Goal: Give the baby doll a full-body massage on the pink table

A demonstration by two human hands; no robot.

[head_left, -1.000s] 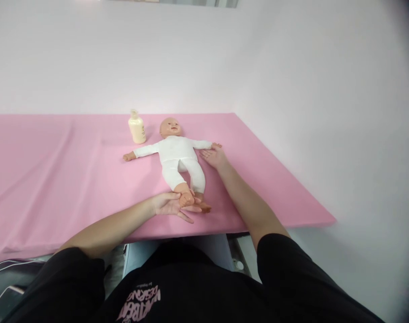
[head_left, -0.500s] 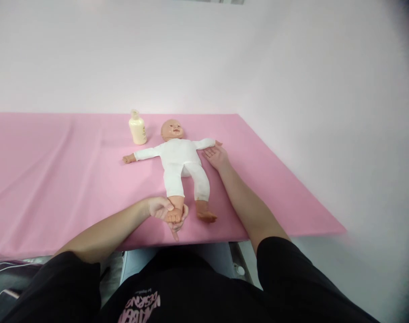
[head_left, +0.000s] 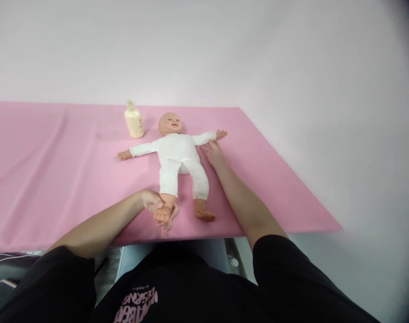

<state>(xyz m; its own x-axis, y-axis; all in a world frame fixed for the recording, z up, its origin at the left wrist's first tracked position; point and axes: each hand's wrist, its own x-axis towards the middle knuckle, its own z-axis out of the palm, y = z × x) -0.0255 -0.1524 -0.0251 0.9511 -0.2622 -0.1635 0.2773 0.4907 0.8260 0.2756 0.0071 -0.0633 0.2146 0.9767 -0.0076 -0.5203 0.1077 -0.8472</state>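
A baby doll in a white suit lies on its back, head toward the wall and feet toward me, with both arms spread. My left hand is closed around the ankle of the leg on the left, thumb on top and fingers beneath the foot. Beside the doll's arm on the right rests my right hand, fingers stretched out and meeting the underside of the sleeve near the wrist. Whether the fingertips reach under the sleeve I cannot tell.
A bottle of pale cream-coloured liquid stands left of the doll's head. Pink cloth covers the table, whose right edge slants toward me. White wall rises behind. At lower left lie a phone-like object and a cable.
My right hand has shifted from the doll's hand to its sleeve, leaving the doll's hand uncovered. The foot in my left hand has moved slightly left. The view has shifted a little.
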